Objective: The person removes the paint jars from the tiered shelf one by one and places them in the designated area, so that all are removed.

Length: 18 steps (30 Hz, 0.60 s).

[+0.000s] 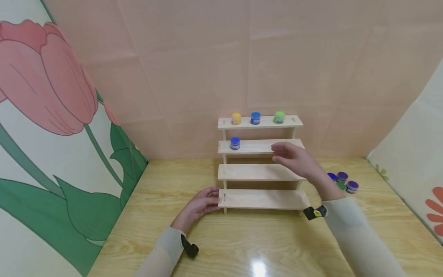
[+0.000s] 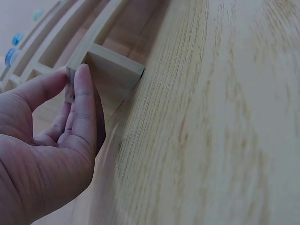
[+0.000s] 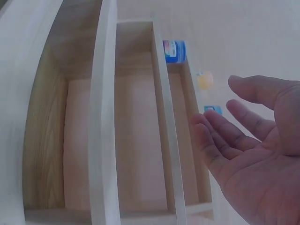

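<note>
A stepped wooden display rack (image 1: 254,172) with several tiers stands against the back wall. My left hand (image 1: 199,204) pinches the left end of its lowest board between thumb and fingers, as the left wrist view shows closely. My right hand (image 1: 294,157) hovers by the right part of the second tier from the top, fingers relaxed and apart, nothing in it. On the top tier sit a yellow jar (image 1: 236,119), a blue jar (image 1: 255,118) and a light green jar (image 1: 279,117). A darker blue jar (image 1: 235,143) sits at the left of the second tier.
Right of the rack, several small jars stand grouped on the wooden table (image 1: 155,231), among them purple-lidded jars (image 1: 352,186) and a green-lidded jar (image 1: 341,186), partly behind my right forearm. A tulip-printed panel (image 1: 69,115) flanks the left side; a white panel (image 1: 415,142) flanks the right.
</note>
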{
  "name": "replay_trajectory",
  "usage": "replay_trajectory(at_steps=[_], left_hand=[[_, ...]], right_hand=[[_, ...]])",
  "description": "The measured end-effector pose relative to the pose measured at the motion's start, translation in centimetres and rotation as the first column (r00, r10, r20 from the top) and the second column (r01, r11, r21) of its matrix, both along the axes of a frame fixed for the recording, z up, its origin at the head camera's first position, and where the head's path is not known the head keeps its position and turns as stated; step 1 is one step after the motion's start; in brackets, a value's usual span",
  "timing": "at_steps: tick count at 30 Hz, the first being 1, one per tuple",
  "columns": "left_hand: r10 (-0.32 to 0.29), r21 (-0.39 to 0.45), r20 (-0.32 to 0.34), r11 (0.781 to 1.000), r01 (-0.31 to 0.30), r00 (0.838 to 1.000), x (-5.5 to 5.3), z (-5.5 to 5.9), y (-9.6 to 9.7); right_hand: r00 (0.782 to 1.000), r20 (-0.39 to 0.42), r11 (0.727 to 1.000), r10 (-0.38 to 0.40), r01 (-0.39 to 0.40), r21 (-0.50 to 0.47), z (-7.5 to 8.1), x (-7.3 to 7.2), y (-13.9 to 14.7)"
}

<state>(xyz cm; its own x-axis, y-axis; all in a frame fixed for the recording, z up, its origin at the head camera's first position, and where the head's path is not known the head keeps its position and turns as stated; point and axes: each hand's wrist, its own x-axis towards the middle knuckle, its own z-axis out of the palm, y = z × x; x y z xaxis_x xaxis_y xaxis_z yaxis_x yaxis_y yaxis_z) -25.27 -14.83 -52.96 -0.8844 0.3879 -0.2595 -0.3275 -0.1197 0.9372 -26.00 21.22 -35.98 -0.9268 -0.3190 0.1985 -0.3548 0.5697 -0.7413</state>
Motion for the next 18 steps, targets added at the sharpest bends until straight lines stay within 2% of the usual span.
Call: replay_trajectory(at_steps=[7,18], left_hand=[[0.004,-0.002,0.002,1.000,-0.004,1.000,0.0,0.2,0.0],[-0.004,-0.002,0.000,1.000,0.004,1.000,0.0,0.2,0.0]], right_hand=[[0.999,-0.011,0.997,0.030,-0.031,-0.064,0.4,-1.6,-2.1],[0.997,0.073,0.997,-0.019,0.024,-0.067,0.6,-3.5,-4.8]])
